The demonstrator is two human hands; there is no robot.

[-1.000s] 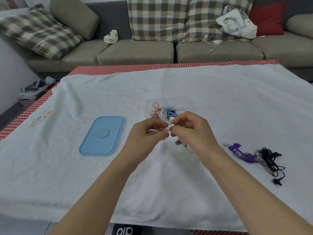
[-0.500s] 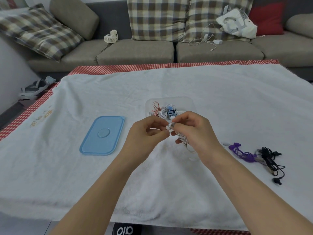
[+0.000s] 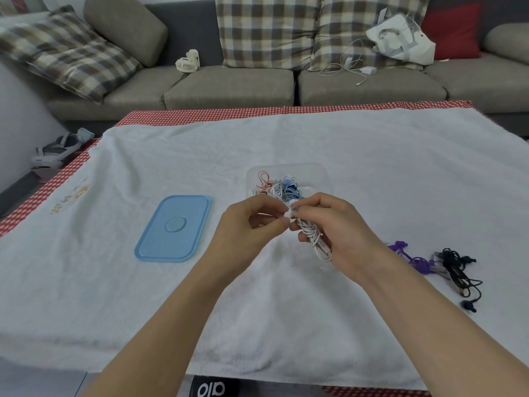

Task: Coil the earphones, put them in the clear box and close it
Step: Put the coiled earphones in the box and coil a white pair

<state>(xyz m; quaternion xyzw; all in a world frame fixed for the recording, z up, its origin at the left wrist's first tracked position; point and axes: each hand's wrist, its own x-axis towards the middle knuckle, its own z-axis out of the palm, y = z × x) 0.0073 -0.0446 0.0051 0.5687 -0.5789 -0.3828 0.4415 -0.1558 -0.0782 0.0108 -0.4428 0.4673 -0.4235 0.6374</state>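
Sandals: seen on the floor, far left of the clear box.

White towel: spread over the tabletop, a red checked cloth showing along its far edge.

Blue lid: laid flat on the towel, well left of the clear box, apart from it.

Left hand: held just in front of the clear box; thumb and forefinger are pinched on the white end piece of the white earphones.

Clear box: set open on the towel near the middle; red, white and blue earphone bundles are held inside it.

White earphones: gathered as a coiled bundle, held above the towel directly in front of the clear box, outside it.

Right hand: curled round the coiled bundle, fingertips meeting those of the left hand at the end piece.

Purple earphones: laid on the towel to the right of the clear box and nearer the viewer.

Black earphones: laid just beyond the purple pair, farther right of the clear box; whether the two pairs touch cannot be told.
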